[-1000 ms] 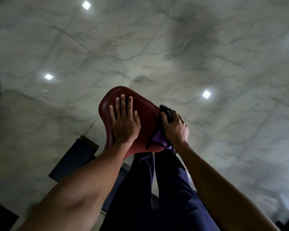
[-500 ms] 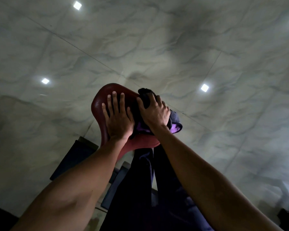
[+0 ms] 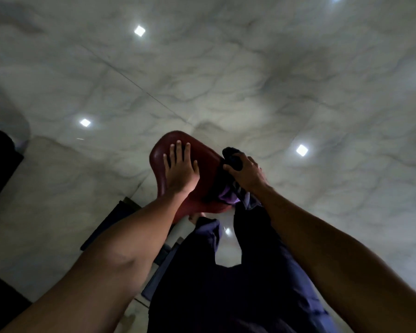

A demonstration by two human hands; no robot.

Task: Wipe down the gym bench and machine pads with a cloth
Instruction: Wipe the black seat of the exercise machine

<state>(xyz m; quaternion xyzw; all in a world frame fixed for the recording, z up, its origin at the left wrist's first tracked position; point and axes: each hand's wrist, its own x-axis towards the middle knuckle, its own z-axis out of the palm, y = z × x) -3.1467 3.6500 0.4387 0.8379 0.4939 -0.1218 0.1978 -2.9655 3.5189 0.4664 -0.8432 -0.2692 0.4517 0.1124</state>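
Bare left hand (image 3: 180, 174) and right hand (image 3: 246, 175), bare forearms (image 3: 120, 248), loose creased dark navy trousers (image 3: 226, 296).

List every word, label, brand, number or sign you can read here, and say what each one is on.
None can be read. No text shows on the red pad, the cloth, the trousers or the marble floor. The bright squares on the floor are light reflections, not signs.

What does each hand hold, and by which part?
The right hand grips the cloth around its bunched middle. The left hand holds nothing; it rests flat on the pad.
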